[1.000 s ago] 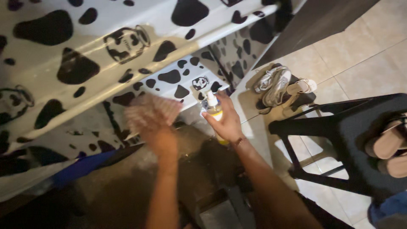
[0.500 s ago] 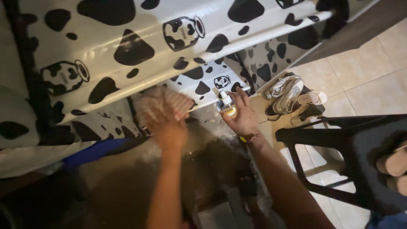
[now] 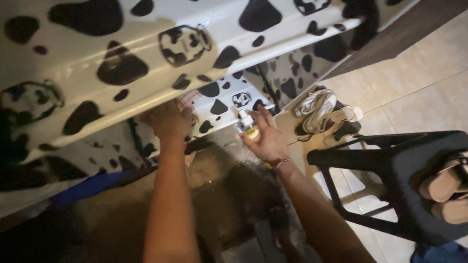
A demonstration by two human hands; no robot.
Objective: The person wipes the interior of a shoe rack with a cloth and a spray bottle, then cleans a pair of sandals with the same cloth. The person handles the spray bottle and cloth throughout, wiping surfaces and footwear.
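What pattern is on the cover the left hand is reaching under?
White with black cow-style patches on the cover, clearest in the head view above the left hand.

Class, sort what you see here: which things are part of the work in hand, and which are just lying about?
In use:
left hand
pink cloth
right hand
small spray bottle
cow-patterned panel

Lying about:
sneakers
black stool
sandals

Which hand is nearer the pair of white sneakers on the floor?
Right. The right hand, holding a small spray bottle, is just left of the white sneakers. The left hand presses a pinkish cloth on the cow-print surface, farther away.
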